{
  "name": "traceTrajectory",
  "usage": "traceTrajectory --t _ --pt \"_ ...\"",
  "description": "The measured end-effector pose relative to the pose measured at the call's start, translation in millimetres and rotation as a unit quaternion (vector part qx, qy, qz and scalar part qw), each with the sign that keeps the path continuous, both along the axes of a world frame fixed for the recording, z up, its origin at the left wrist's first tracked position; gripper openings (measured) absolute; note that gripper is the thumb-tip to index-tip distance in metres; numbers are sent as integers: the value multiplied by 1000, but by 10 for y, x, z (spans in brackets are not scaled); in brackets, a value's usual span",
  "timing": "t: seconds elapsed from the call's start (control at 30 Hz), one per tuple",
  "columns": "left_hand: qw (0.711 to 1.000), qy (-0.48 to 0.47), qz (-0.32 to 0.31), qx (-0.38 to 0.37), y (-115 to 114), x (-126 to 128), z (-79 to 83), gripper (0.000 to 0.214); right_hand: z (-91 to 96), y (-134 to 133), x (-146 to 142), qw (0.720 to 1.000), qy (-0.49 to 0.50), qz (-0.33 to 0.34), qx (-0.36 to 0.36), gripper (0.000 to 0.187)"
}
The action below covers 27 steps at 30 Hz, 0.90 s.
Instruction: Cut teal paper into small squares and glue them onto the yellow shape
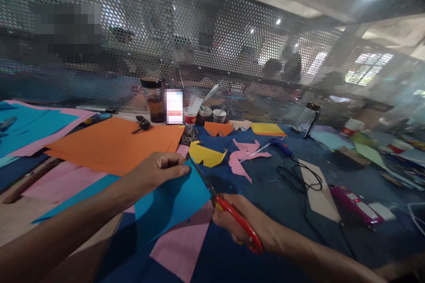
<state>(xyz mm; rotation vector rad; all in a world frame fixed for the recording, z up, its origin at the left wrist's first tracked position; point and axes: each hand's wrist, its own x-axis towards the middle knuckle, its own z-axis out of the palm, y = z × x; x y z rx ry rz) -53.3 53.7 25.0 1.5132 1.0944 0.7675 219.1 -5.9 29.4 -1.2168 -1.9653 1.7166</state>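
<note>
Between finger and thumb, my left hand (168, 168) pinches the top edge of a sheet of blue paper (172, 201). My right hand (234, 219) is wrapped round the red handles of a pair of scissors (239, 221). Their dark blades lie along the paper's right edge, with the tips close to my left fingertips. I cannot tell how far apart the blades are. Below the blue sheet lies a piece of pink paper (186, 243). Just beyond the blades sit a yellow paper cut-out (207, 154) and some pink paper cut-outs (244, 157).
A large orange sheet (122, 143) lies left. Behind it stand a jar of brown liquid (153, 104), a lit phone (174, 106) and a paper cup (191, 117). To the right are a blue glue gun (281, 145), its black cord and a magenta power strip (357, 205). Perforated metal mesh (212, 40) closes the back.
</note>
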Motion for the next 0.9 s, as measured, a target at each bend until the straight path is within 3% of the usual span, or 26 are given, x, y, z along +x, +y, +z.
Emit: traceTrajectory --t 0.4,0.57,0.9 --pt "1000 2 0 -12 0 26 10 47 62 -10 1 996 -25 8 81 25" --pt "1000 2 7 -14 11 17 -35 47 88 -20 -11 998 -14 11 66 26" --pt "1000 -1 23 -16 -46 54 49 42 103 -1 -4 994 -17 23 105 26"
